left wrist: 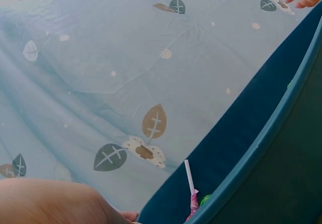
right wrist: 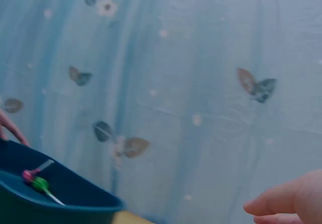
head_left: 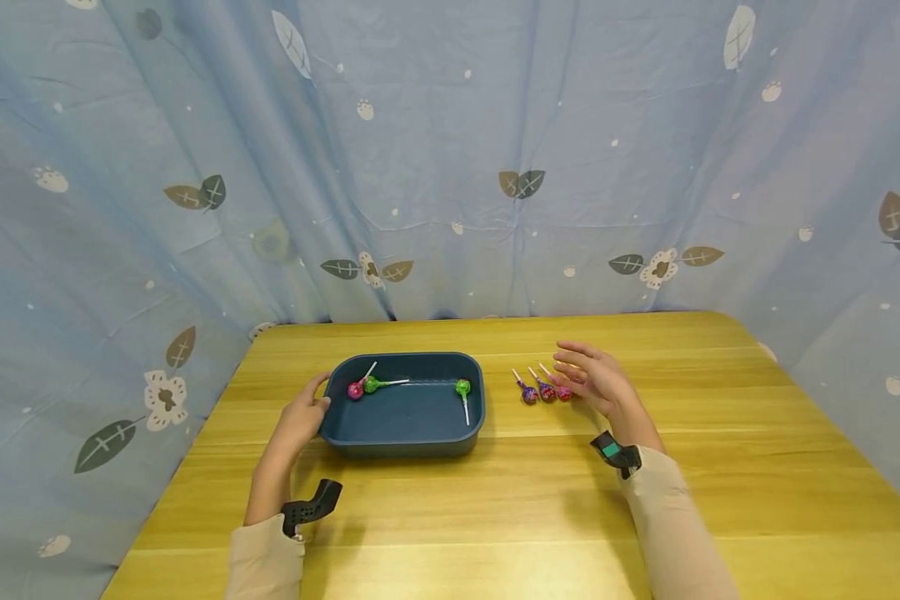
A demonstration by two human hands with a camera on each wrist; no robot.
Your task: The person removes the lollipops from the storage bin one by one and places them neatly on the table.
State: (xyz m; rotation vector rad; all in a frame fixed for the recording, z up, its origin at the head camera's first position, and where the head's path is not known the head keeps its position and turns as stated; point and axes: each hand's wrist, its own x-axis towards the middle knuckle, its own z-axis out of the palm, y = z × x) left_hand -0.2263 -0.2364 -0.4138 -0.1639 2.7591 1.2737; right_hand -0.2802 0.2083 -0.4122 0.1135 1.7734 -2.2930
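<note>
A dark blue plastic bin (head_left: 408, 448) stands on the table, and my left hand (head_left: 303, 417) holds its left end by the rim. Inside it lie a pink lollipop (head_left: 356, 389) and a green lollipop (head_left: 372, 384) at the left, plus another green lollipop (head_left: 462, 388) at the right. To the right of the bin is a row of wrapped lollipops: a purple one (head_left: 528, 395), a darker one (head_left: 547, 391) and a pink one (head_left: 564, 392). Over the row's right end is my right hand (head_left: 596, 379), fingers spread and apparently holding nothing; it may hide more lollipops.
The yellow wood-grain table (head_left: 540, 517) reaches back to a blue curtain (head_left: 450, 167) printed with leaves and flowers. Each wrist wears a black camera mount, seen on the left (head_left: 311, 507) and on the right (head_left: 617, 454).
</note>
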